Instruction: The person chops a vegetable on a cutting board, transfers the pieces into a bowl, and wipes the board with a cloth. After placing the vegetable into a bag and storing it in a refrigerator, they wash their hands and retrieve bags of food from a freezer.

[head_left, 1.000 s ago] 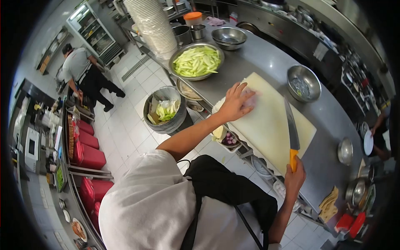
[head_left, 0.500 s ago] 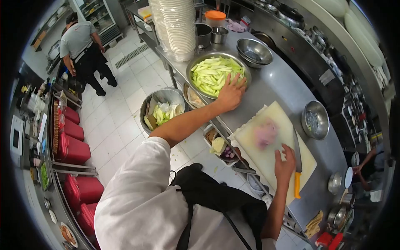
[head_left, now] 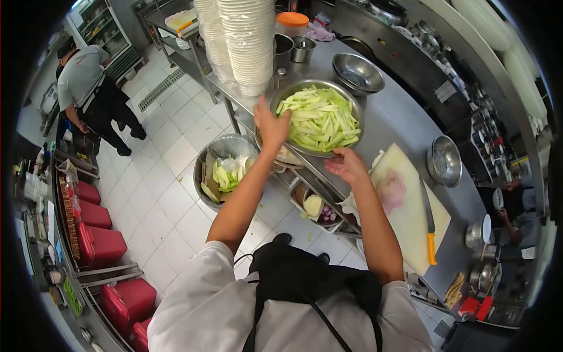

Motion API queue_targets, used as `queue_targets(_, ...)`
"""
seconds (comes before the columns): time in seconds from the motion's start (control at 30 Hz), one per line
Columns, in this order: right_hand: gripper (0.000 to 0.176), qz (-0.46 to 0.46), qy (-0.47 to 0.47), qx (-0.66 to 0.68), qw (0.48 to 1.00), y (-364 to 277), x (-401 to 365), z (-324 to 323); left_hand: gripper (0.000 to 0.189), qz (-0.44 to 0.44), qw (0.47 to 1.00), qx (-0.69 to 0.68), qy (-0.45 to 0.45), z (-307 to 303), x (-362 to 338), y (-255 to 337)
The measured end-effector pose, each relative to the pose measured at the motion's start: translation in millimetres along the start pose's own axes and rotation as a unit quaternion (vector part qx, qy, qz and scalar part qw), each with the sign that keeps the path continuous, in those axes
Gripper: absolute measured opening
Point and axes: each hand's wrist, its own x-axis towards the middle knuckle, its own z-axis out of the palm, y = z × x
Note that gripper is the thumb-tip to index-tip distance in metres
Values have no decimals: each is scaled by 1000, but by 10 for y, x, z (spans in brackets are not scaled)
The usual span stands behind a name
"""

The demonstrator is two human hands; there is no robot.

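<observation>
A wide steel bowl point(head_left: 359, 108) heaped with pale green vegetable strips point(head_left: 322, 120) stands near the worktable's edge. My left hand point(head_left: 272, 124) straddles its left rim, thumb on the inner side and fingers outside. At the near rim is my right hand point(head_left: 347, 164), fingers spread and palm partly turned up, fingertips right at the bowl. To its right lies a whitish cutting board point(head_left: 404, 234) with a pinkish patch. A knife point(head_left: 431, 234) with an orange handle rests along the board's right side.
Empty steel bowls point(head_left: 358, 73) stand behind, another bowl point(head_left: 444, 161) to the right. Stacked white containers point(head_left: 246, 53) rise at the table's left end. A lined bin point(head_left: 202, 176) with scraps is on the floor. Another person point(head_left: 88, 88) bends at the far left counter.
My left hand has gone from the strips to the bowl's left rim. My right hand has left the cutting board for the near rim. The bowl has shifted slightly right.
</observation>
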Motion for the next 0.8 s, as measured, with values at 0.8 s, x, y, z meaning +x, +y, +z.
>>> queue_targets(0.8,40,-116,65,157,979,190,-1693,-461,31,-412,762,-300,-399,-263,-913,350)
